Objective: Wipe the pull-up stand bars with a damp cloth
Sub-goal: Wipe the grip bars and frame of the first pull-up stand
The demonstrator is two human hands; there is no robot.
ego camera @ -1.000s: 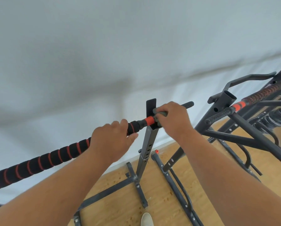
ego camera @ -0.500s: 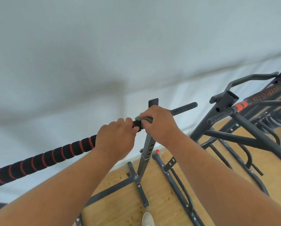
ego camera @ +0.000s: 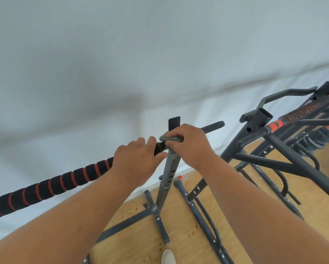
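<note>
A: Grey-green cloth (ego camera: 171,139), bunched in the right hand (ego camera: 190,144) at the centre of the frame; the fingers curl round it and pinch it onto the bar (ego camera: 51,184), right where the bar meets the upright post (ego camera: 168,174).

B: And the left hand (ego camera: 136,161)?

A: Just left of the cloth, fingers wrapped over the bar's black-and-red foam, gripping it steady (the thumb tip nearly meets the cloth).

B: How far along?

A: Early to middling, I judge. The wiping sits at the joint. The long foam stretch running to the lower left and the ribbed end (ego camera: 213,126) poking out right of the hand show no cloth on them now, and I cannot tell whether they are already wiped. The post below looks untouched, and so does the second frame (ego camera: 285,147) at the right
</note>
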